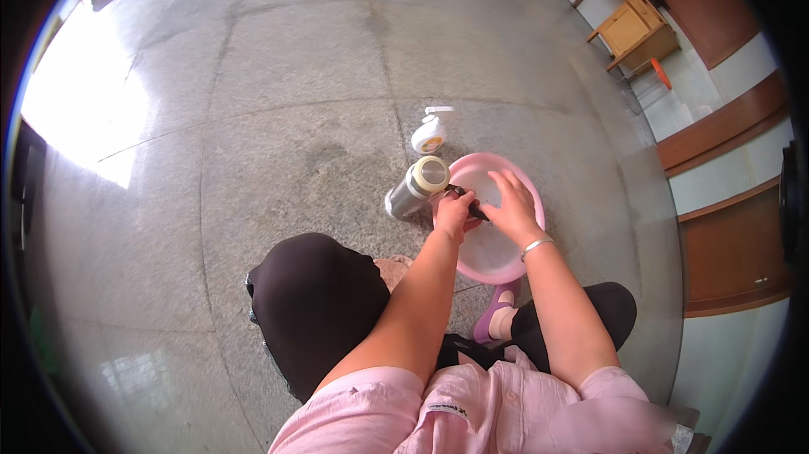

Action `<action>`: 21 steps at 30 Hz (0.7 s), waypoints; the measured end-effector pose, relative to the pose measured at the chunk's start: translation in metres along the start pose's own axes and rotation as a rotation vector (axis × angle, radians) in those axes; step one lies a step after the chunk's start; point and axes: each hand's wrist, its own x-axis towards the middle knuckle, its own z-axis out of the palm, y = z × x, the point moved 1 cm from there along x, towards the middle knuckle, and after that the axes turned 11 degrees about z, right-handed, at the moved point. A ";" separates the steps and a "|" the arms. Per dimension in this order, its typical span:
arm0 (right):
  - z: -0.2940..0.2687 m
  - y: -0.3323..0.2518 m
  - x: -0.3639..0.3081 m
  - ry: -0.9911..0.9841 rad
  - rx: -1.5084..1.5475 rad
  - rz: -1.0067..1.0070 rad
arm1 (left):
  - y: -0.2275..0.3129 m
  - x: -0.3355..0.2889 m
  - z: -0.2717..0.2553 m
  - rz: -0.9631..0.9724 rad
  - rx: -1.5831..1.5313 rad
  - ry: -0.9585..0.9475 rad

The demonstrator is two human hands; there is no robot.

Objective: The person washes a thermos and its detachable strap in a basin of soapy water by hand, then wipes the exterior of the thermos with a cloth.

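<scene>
Over the pink basin (pixel 539 201), my left hand (pixel 452 216) is closed around a small black object (pixel 478 212) whose kind I cannot make out. My right hand (pixel 514 211) is beside it, fingers spread, with the thumb close to the black object; whether it touches is unclear. Left of the basin stands a silver vacuum flask (pixel 410 198) with a cream-coloured top, close to my left hand. A white pump bottle (pixel 429 135) with an orange label is just beyond the flask. Light-coloured liquid seems to lie in the basin, partly hidden by my hands.
Grey stone tiles (pixel 295 75) make up the floor. My black-clad knee (pixel 320 302) rises at the left, and a purple shoe (pixel 493 315) is by the basin's near edge. A wooden desk (pixel 628 28) and an orange stool (pixel 660 74) stand at the far right.
</scene>
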 end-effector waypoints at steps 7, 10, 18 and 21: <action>0.027 -0.066 0.037 -0.186 0.199 -0.305 | -0.051 0.052 -0.037 0.357 0.707 -0.178; 0.040 -0.075 0.046 -0.284 -0.160 -0.320 | -0.088 0.077 -0.061 0.640 1.179 -0.321; 0.045 -0.086 0.062 -0.390 -0.145 -0.229 | -0.071 0.083 -0.103 0.625 1.593 -0.437; 0.048 -0.086 0.057 -0.341 -0.070 -0.234 | -0.055 0.074 -0.101 0.427 1.597 -0.459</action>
